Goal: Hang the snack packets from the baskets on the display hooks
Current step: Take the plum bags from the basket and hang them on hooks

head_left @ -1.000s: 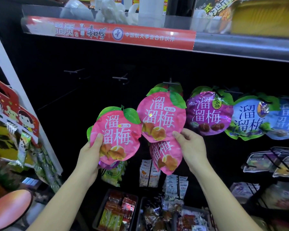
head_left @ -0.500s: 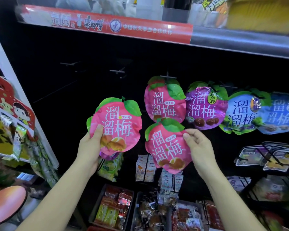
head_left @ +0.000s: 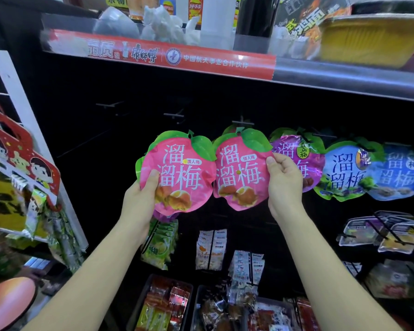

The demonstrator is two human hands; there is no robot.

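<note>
As the view runs from the arms outward: both forearms reach up from below toward the black hook wall.
Baskets: trays of small snacks [head_left: 167, 304] sit low at the foot of the display, beneath the arms.
Left grip: the left hand [head_left: 141, 199] is clenched on a pink packet [head_left: 177, 173], thumb across its front, held free of any hook; a purple edge shows under it, so a second packet may be stacked behind.
Right grip: the right hand [head_left: 285, 185] pinches the right edge of a second pink packet [head_left: 242, 170], whose leafy top sits up at a hook [head_left: 240, 122]; whether the hole is fully threaded cannot be told.
Hung row: a purple packet [head_left: 296, 151] and blue packets [head_left: 344, 173] hang just to the right.
Empty hooks: two bare pegs [head_left: 175, 114] stand above and left.
Risk: letting go before the hole is seated would likely drop the packet into the trays; the slick foil could also slip from the left hand's stack.
</note>
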